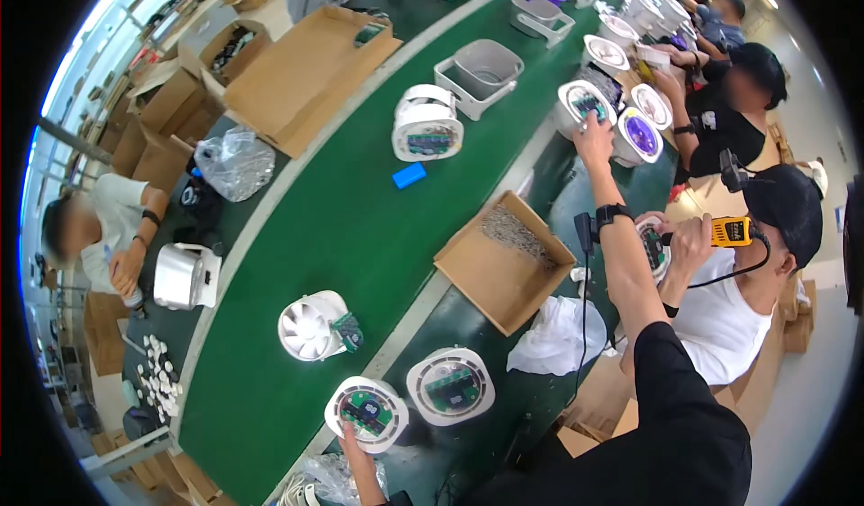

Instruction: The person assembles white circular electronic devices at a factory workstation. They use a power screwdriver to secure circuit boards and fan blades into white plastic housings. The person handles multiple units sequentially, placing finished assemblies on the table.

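**Both hands on white housings at the green belt**

Green conveyor belt (333, 227) runs from the near left up to the far right, with dark side tables along both edges and workers seated on each side. I see my left hand (353, 441) at the near edge, fingers curled on the lower rim of a round white housing (366, 413) with a green circuit board showing in its open face. Just right of it lies a second housing (450, 386) of the same kind, untouched, on the dark strip beside the belt.

My right arm, in a black sleeve with a dark watch (612, 213) at the wrist, stretches far out to the right. Its hand (594, 135) rests on top of a far housing (583, 104), fingers bent over its rim; whether they grip it or only press, I cannot tell.

Between the two hands sits an open carton (502, 263) holding a heap of small screws, with a white cloth (558, 337) near it. On the belt, a white fan wheel (310, 326) lies near left, and a blue block (409, 175) sits further up. To the right, a neighbour in a white shirt holds a yellow driver (731, 231) against another unit.
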`<state>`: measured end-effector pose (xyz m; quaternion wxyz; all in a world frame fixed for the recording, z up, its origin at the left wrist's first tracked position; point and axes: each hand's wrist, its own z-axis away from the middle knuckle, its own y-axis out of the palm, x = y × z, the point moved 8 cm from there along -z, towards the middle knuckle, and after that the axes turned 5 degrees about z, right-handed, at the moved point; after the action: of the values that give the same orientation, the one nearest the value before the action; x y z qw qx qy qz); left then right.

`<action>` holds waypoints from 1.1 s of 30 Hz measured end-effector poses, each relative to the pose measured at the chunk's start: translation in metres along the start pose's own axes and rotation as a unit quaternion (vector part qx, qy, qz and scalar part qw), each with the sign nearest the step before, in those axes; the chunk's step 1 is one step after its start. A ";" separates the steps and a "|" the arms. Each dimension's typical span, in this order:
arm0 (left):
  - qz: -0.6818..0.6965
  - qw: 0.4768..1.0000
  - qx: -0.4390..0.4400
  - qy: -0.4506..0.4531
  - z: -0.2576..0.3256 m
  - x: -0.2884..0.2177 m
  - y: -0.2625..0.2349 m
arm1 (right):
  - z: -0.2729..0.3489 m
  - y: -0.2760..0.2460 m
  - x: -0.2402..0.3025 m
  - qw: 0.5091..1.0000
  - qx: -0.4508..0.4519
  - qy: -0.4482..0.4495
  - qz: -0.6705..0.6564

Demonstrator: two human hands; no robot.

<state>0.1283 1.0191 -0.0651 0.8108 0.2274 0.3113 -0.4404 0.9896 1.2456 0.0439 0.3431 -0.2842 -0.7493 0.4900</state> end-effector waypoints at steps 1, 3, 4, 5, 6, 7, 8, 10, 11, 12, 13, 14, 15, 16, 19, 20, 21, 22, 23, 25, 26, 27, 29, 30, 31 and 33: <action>0.011 1.000 0.019 0.006 0.002 0.004 0.002 | 0.000 -0.002 0.000 1.000 -0.002 -0.008 -0.014; 0.032 0.997 0.067 0.020 0.002 0.003 0.013 | 0.006 -0.010 -0.007 0.999 -0.026 0.007 -0.024; 0.050 0.996 0.077 0.016 0.011 0.002 0.022 | 0.004 -0.008 -0.005 0.998 -0.041 -0.003 -0.047; 0.054 0.996 0.072 0.016 0.018 0.001 0.028 | 0.002 -0.005 -0.004 0.996 -0.055 -0.013 -0.070; 0.056 0.996 0.071 0.020 0.021 -0.004 0.037 | 0.003 -0.005 -0.007 0.992 -0.079 -0.021 -0.093; 0.059 0.996 0.069 0.023 0.024 -0.007 0.044 | 0.004 -0.006 -0.011 0.987 -0.103 -0.029 -0.116; 0.050 0.997 0.056 0.023 0.026 -0.008 0.048 | 0.005 -0.009 -0.018 0.984 -0.124 -0.033 -0.126; 0.061 0.996 0.056 0.041 0.028 -0.010 0.044 | 0.005 -0.011 -0.020 0.976 -0.133 -0.026 -0.171; 0.067 0.995 0.056 0.049 0.029 -0.010 0.040 | 0.005 -0.013 -0.021 0.971 -0.137 -0.024 -0.193; 0.074 0.995 0.048 0.057 0.033 -0.012 0.034 | 0.007 -0.018 -0.016 0.965 -0.145 -0.023 -0.219; 0.087 0.993 0.059 0.049 0.036 -0.011 0.031 | 0.006 -0.022 -0.010 0.966 -0.134 -0.019 -0.219; 0.099 0.992 0.073 0.039 0.037 -0.014 0.034 | 0.003 -0.023 -0.014 0.965 -0.140 -0.035 -0.220; 0.112 0.989 0.087 0.030 0.041 -0.015 0.036 | -0.001 -0.026 -0.021 0.963 -0.144 -0.052 -0.221; 0.117 0.990 0.074 0.038 0.041 -0.014 0.030 | -0.002 -0.025 -0.021 0.968 -0.140 -0.070 -0.198; 0.124 0.989 0.066 0.047 0.034 -0.011 0.022 | -0.012 -0.025 -0.039 0.959 -0.167 -0.124 -0.191; 0.126 0.987 0.082 0.052 0.033 -0.010 0.018 | -0.015 -0.018 -0.041 0.966 -0.145 -0.123 -0.177; 0.127 0.985 0.096 0.060 0.039 -0.013 0.016 | -0.016 -0.010 -0.036 0.982 -0.091 -0.091 -0.137; 0.145 0.983 0.079 0.076 0.048 -0.013 0.010 | -0.011 -0.008 -0.019 0.981 -0.083 -0.140 -0.108; 0.143 0.985 0.062 0.075 0.059 -0.016 0.011 | -0.007 -0.009 -0.014 0.981 -0.083 -0.142 -0.098; 0.121 0.983 0.080 0.111 0.083 -0.020 0.004 | -0.005 -0.002 0.003 0.985 -0.070 -0.134 -0.088; 0.108 0.984 0.100 0.102 0.073 -0.019 0.001 | -0.013 -0.008 -0.023 0.987 -0.096 -0.099 -0.076; 0.108 0.984 0.113 0.089 0.074 -0.017 -0.001 | -0.028 -0.009 -0.045 0.984 -0.134 -0.078 -0.092; 0.123 0.985 0.105 0.067 0.100 -0.010 -0.022 | -0.050 0.011 -0.046 0.976 -0.018 -0.045 -0.212; 0.119 0.986 0.093 0.067 0.108 -0.008 -0.037 | -0.039 0.007 -0.032 0.966 -0.016 -0.059 -0.252; 0.123 0.987 0.082 0.069 0.119 -0.006 -0.050 | -0.023 0.000 -0.026 0.954 -0.014 -0.071 -0.290; 0.133 0.986 0.075 0.067 0.130 -0.005 -0.067 | 0.010 -0.029 -0.012 0.936 -0.062 -0.145 -0.314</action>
<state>0.1086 0.9039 0.0235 0.8199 0.3563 0.2979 -0.3349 0.9859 1.2206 0.0654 0.3486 0.0192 -0.8709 0.3458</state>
